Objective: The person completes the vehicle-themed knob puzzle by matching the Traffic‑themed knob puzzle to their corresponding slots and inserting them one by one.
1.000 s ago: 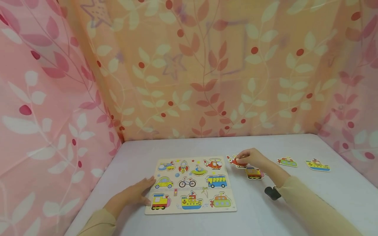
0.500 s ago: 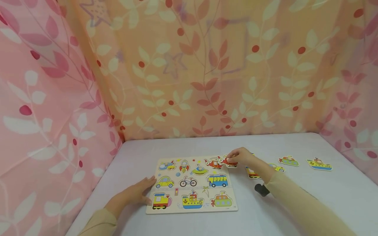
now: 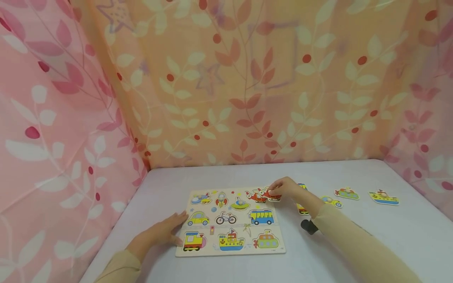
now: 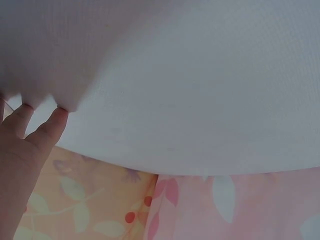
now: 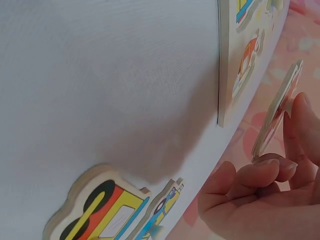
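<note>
My right hand [image 3: 288,188] pinches a red helicopter puzzle piece [image 3: 263,192] over the upper right corner of the wooden puzzle board [image 3: 221,226]. In the right wrist view the helicopter piece [image 5: 276,112] is tilted and held off the table between thumb and fingers. Beside it on the board is the printed helicopter shape [image 3: 254,196], partly covered. At the board's left edge rests my left hand [image 3: 164,230], fingers relaxed and holding nothing. An airplane piece [image 3: 201,199], a rocket piece [image 3: 221,199] and a saucer piece [image 3: 240,203] with knobs lie in the board's top row.
Right of the board lie loose pieces: a bus [image 3: 302,186], a train [image 3: 302,210], a yellow car [image 3: 332,201], a submarine [image 3: 347,193] and a boat [image 3: 383,197]. My right forearm partly hides the bus and train. Leaf-patterned curtains [image 3: 212,149] enclose the white table [image 3: 226,269].
My right hand has carried the helicopter piece leftward, from beside the board to over its upper right corner. The car and bus pieces have come into view. My left hand stays in place.
</note>
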`<state>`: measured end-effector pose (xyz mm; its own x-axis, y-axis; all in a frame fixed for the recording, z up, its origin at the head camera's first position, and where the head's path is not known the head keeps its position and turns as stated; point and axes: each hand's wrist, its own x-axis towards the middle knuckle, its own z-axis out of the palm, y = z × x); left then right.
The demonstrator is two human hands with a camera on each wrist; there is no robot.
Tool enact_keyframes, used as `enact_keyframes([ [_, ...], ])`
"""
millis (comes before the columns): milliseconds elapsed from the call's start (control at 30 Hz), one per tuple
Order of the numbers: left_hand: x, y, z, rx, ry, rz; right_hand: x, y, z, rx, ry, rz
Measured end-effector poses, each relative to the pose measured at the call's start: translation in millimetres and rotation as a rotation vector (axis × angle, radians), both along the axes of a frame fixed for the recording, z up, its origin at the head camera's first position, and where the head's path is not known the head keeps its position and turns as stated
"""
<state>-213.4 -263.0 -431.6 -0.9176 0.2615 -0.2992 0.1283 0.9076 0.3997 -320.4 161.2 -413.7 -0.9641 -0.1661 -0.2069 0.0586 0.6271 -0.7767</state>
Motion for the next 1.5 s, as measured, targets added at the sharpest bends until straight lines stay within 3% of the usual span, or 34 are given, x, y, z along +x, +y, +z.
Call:
enact_keyframes([
  [367,-1.6,-0.3,0.3,0.032,-0.022,0.003,-8.5,-11,-4.7,0.011,-0.062,-0.03],
  [633,-0.2,-1.8,0.7,0.004,-0.014,0.019,-15.0,-23,-7.3,0.038,-0.062,-0.011],
  [1033,0.2,-2.4,-0.5,0.025,-0.014,-0.006,-22.5,-39,-16.5,0.077,-0.09,-0.022],
  [1267,2.5,0.2,-1.4,0.018,-0.016,0.0,-27.1,-47,-23.9,0.138,-0.102,-0.016],
  [1500,1.1,0.1,3.0,0.0,0.007,-0.001,-33.2,-51,-21.1,0.186,-0.105,0.009],
])
